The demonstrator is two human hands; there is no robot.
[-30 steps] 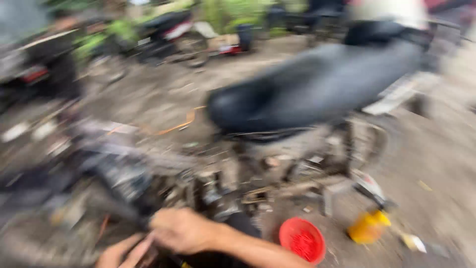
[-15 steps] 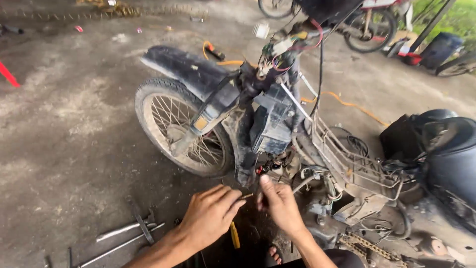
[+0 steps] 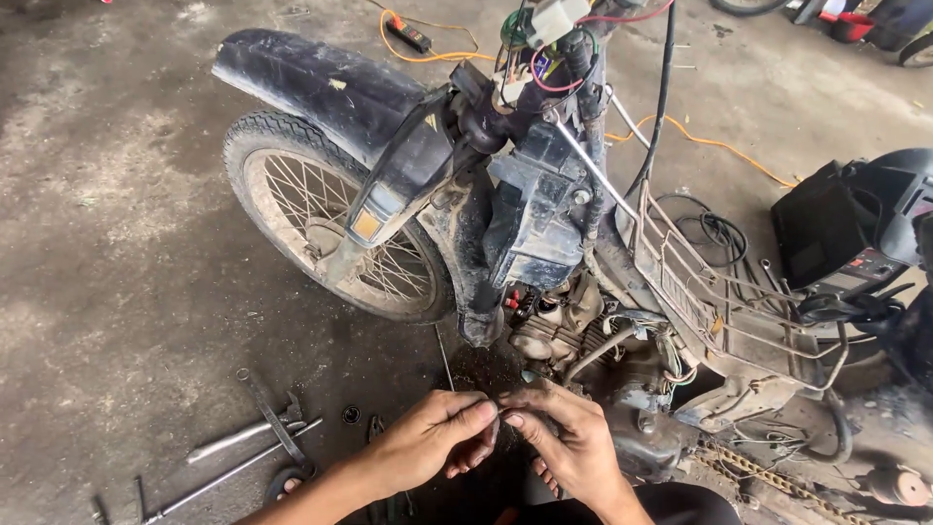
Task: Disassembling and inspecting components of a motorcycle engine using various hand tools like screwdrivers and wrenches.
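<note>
My left hand (image 3: 432, 442) and my right hand (image 3: 567, 439) meet low in the view, fingertips pinched together on a small thin part (image 3: 499, 411) that is too tiny to name. They hover just below the engine (image 3: 559, 326) of a stripped motorcycle (image 3: 505, 204). The bike's front wheel (image 3: 326, 228) with black mudguard points left. Loose wires hang at its head.
Several metal hand tools (image 3: 258, 442) lie on the dirty concrete floor at lower left. An orange cable (image 3: 709, 146) runs behind the bike. A wire rack (image 3: 709, 292) sits on the frame, a black seat or box (image 3: 855, 228) at right, a drive chain (image 3: 768, 476) at lower right.
The view swung from a blurred bike seat to the front of the motorcycle, then moved closer. My hands have drawn together below the engine and now pinch one small part.
</note>
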